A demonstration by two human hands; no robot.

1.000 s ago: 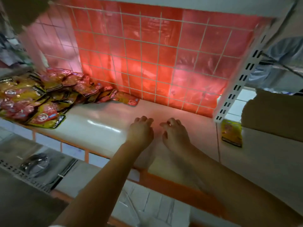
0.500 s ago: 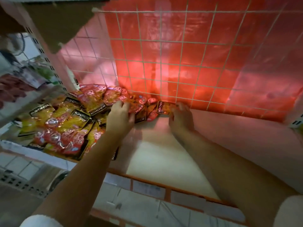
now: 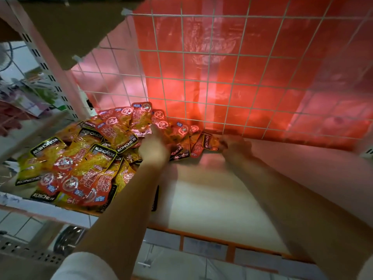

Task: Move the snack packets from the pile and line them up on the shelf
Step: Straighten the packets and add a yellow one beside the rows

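1. Behind our white shelf (image 3: 212, 195) stands a wire grid (image 3: 222, 77) over red sheeting.
2. Our snack packet pile (image 3: 80, 164) fills the shelf's left side.
3. Our left hand (image 3: 154, 149) rests on the pile; its grip is hidden from us.
4. Our right hand (image 3: 236, 146) pinches the end packet (image 3: 205, 145).

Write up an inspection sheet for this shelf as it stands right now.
Surface: white shelf, bare on its right part, orange front edge.
Job's things: pile of snack packets heaped on the shelf's left part; packets along the back not yet in a tidy row.
Clutter: nothing seen.
Hands: left hand rests on the pile's right edge; right hand, blurred, is at the rightmost packet by the back; grasp unclear.
Cables: nothing seen.
Surroundings: wire grid with red sheet behind; cardboard upper left; perforated upright on the left.
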